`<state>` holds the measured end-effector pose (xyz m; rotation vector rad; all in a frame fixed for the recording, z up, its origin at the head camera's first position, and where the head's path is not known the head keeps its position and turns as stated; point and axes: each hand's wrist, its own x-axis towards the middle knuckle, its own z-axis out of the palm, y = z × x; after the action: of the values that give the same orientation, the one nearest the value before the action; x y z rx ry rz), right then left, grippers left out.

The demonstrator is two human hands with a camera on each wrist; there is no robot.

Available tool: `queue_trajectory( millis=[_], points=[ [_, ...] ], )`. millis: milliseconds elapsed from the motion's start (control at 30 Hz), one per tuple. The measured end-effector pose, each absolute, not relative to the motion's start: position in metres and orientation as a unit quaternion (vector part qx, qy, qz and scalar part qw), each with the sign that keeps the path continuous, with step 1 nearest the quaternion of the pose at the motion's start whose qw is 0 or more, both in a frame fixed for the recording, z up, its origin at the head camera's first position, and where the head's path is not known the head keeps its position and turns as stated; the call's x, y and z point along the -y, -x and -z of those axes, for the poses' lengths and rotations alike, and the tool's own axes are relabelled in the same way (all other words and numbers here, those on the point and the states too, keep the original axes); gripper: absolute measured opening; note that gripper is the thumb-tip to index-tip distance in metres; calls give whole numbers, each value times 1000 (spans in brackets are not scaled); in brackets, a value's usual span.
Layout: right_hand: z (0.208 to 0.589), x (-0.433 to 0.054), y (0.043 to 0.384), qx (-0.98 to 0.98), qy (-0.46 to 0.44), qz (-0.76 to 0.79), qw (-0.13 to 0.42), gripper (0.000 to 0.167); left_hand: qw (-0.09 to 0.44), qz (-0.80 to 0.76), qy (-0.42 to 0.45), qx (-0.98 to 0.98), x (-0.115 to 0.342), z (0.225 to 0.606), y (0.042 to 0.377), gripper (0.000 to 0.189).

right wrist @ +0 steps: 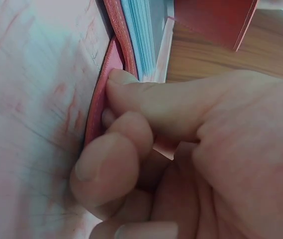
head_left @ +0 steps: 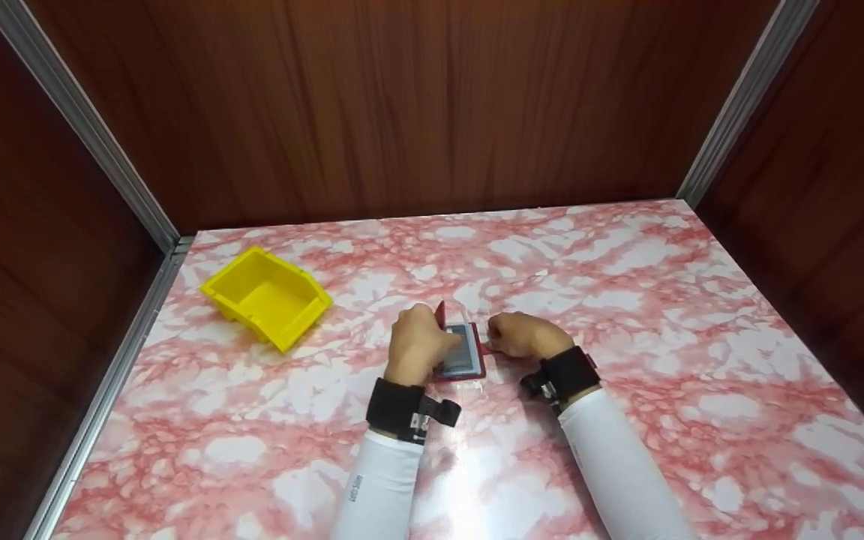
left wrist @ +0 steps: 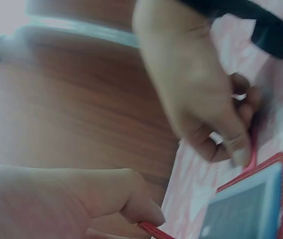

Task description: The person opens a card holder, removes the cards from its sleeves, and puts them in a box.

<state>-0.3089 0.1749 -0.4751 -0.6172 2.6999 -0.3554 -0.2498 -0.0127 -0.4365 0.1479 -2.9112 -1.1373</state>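
A red card holder [head_left: 482, 366] with stitched edges lies open on the table, a stack of clear bluish sleeves [right wrist: 140, 37] inside it. My left hand [head_left: 421, 337] holds its raised cover [right wrist: 213, 20], with the thumb reaching over the sleeves. In the left wrist view, the fingertips of my left hand [left wrist: 116, 196] meet the cover's red edge [left wrist: 153, 230]. On the other side, my right hand [head_left: 526, 335] pinches the holder's red strap [right wrist: 99, 102] between thumb and finger, its other fingers curled. Part of the cover is hidden behind the left hand.
A yellow plastic bin [head_left: 271, 296] stands at the table's left. The pink-and-white marbled table [head_left: 627, 300] is bounded by brown wood-look panels [head_left: 402, 105] at the back and sides, with metal posts [head_left: 747, 97] at the corners.
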Motion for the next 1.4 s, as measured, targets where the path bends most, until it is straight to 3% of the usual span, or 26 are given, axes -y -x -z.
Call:
queue_trajectory(
  millis=[433, 867, 1133, 1400],
  points=[
    [476, -174, 308, -949, 213, 128, 196, 17, -84, 401, -139, 901, 75, 451, 261, 21],
    [475, -176, 306, -949, 206, 135, 198, 16, -79, 381, -149, 909, 90, 477, 261, 30],
    [475, -174, 308, -949, 215, 134, 191, 18, -84, 351, -160, 919, 88, 478, 264, 30],
    [476, -176, 307, -951, 203, 135, 189, 16, -103, 308, -176, 929, 80, 475, 268, 42]
  ],
)
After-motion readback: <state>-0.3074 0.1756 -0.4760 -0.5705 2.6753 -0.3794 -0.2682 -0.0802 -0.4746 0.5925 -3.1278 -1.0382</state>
